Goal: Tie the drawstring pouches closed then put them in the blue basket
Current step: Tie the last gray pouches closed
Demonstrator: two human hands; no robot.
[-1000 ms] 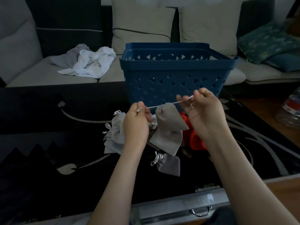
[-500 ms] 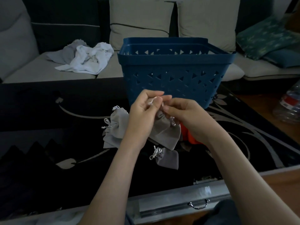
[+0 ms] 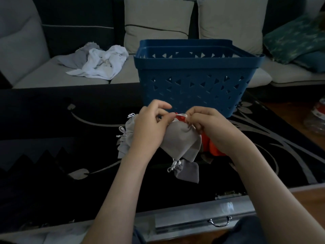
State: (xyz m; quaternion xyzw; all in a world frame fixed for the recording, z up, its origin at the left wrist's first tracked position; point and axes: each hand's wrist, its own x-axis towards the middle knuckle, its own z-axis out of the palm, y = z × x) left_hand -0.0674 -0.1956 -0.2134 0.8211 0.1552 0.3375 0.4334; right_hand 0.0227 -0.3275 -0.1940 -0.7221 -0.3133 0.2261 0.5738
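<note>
A grey drawstring pouch (image 3: 177, 141) hangs between my hands above the black table. My left hand (image 3: 149, 127) and my right hand (image 3: 209, 124) each pinch its white cord at the gathered neck, close together. Under my hands lie more grey pouches (image 3: 126, 132), one tied grey pouch (image 3: 186, 172) nearer me, and red pouches (image 3: 213, 148) partly hidden by my right hand. The blue basket (image 3: 193, 85) stands just behind, its inside hidden from view.
The black patterned table (image 3: 70, 155) has a drawer with a metal handle (image 3: 219, 221) at its front edge. Behind is a sofa with crumpled white and grey cloths (image 3: 98, 62) and cushions (image 3: 292, 39). A plastic bottle (image 3: 316, 120) lies on the floor at right.
My hands, spread wide pulling the cord taut a second ago, have come together at the pouch's neck and dropped slightly. The pouch now sits lower, nearer the pile.
</note>
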